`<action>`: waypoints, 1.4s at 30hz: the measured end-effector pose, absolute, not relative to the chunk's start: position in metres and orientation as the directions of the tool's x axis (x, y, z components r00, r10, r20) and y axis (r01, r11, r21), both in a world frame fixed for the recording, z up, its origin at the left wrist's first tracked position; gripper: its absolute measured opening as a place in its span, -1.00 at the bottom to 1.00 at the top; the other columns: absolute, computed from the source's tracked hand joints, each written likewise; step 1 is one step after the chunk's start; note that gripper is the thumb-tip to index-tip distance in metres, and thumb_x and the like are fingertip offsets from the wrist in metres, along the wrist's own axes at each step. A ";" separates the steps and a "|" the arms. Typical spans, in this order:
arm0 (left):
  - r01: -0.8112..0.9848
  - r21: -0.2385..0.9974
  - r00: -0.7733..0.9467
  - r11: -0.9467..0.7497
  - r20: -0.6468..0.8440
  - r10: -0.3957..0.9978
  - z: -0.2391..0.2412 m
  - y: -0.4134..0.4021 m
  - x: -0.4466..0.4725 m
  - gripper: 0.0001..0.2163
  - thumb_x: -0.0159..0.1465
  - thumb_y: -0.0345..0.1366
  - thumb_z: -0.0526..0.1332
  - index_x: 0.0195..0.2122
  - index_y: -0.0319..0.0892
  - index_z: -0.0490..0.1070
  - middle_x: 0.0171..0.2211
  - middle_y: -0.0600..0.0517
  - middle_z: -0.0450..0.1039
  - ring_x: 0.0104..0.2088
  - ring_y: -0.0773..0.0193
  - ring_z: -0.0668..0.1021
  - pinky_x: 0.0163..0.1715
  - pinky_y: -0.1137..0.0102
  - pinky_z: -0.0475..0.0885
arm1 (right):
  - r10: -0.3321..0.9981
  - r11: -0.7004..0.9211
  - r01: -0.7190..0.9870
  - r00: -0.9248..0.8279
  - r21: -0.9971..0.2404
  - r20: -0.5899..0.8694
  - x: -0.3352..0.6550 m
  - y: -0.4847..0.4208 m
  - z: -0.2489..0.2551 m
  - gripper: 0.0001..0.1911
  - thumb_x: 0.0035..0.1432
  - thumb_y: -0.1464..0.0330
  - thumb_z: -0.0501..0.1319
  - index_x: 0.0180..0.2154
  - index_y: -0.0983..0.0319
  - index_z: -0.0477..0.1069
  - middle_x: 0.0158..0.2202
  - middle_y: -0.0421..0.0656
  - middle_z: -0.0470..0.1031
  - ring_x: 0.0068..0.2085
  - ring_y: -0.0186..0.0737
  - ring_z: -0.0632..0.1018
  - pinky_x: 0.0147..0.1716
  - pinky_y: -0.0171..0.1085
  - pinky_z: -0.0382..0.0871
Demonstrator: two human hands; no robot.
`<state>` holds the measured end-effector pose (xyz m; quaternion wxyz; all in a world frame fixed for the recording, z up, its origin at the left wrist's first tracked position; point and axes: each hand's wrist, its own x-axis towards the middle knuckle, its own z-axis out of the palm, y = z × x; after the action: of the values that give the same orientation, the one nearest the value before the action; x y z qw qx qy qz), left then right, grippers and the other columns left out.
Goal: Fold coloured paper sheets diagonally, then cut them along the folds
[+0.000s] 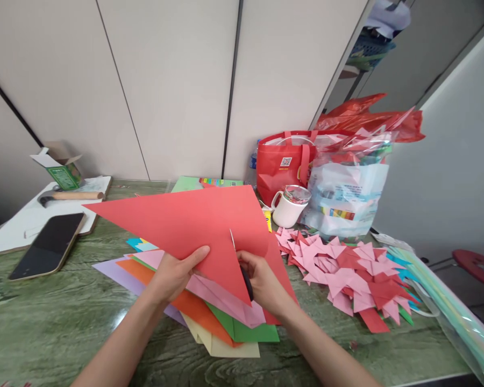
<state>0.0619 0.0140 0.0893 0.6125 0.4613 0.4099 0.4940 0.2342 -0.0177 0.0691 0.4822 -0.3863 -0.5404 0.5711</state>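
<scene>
My left hand (177,271) grips the lower edge of a large sheet of red paper (193,215), thumb on top. Dark-handled scissors (246,280) are in my right hand (258,277), fingers closed about the handles. One blade tip shows above the red paper, and a slit runs from the blade to the paper's lower edge. Part of the scissors is hidden by the paper and my hand. Beneath the raised sheet lies a fanned stack of coloured paper (215,322) in orange, green, pink, purple and cream.
On the right lies a heap of folded pink and red paper pieces (339,269). Behind it stand a white mug (286,209), a red bag (278,166) and a filled plastic bag (347,188). At left are a phone (48,244), a hammer (75,195) and a small green box (64,174).
</scene>
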 end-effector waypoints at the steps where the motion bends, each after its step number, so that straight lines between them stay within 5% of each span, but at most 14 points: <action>1: -0.204 0.976 0.164 0.071 -0.037 0.986 0.087 0.015 0.060 -0.65 0.06 -0.17 0.35 -0.16 -0.21 0.40 -0.18 -0.05 0.49 -0.17 0.13 0.53 -0.22 0.28 0.51 | 0.967 0.045 -0.142 -0.243 -0.989 0.079 0.233 -0.016 0.069 -0.72 -0.06 0.27 0.36 -0.26 0.22 0.47 -0.32 -0.17 0.59 -0.28 -0.19 0.58 -0.22 -0.21 0.46; 10: 0.213 0.977 0.033 -0.020 0.013 0.999 0.080 0.015 0.050 -0.59 0.10 -0.07 0.28 -0.06 -0.16 0.41 -0.08 -0.10 0.49 0.05 -0.01 0.44 0.02 0.19 0.38 | 0.968 -0.064 -0.242 -0.252 -0.968 -0.001 0.226 -0.017 0.062 -0.58 -0.17 0.21 0.44 -0.24 0.21 0.46 -0.22 -0.10 0.59 -0.15 -0.09 0.57 -0.12 -0.16 0.45; 23: 0.091 0.993 0.044 0.075 -0.080 0.996 0.068 0.014 0.055 -0.54 0.06 -0.03 0.30 -0.11 -0.24 0.44 -0.15 -0.13 0.52 0.06 -0.03 0.42 0.05 0.13 0.34 | 0.975 -0.114 -0.248 -0.214 -0.962 -0.061 0.232 -0.021 0.062 -0.58 -0.22 0.17 0.45 -0.29 0.21 0.46 -0.26 -0.12 0.59 -0.23 -0.13 0.58 -0.18 -0.19 0.47; 42: 0.184 0.982 -0.033 0.031 -0.026 0.999 0.079 0.008 0.058 -0.51 0.01 -0.06 0.34 -0.06 -0.15 0.38 -0.11 -0.11 0.51 -0.01 -0.03 0.48 -0.03 0.18 0.43 | 0.980 -0.118 -0.264 -0.187 -0.957 -0.069 0.228 -0.023 0.058 -0.61 -0.22 0.19 0.46 -0.32 0.20 0.46 -0.29 -0.15 0.60 -0.29 -0.15 0.59 -0.26 -0.22 0.49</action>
<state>0.0576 0.0080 0.0792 0.4512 0.5293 0.5587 0.4518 0.2282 -0.0234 0.0585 0.4939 -0.4034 -0.4440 0.6295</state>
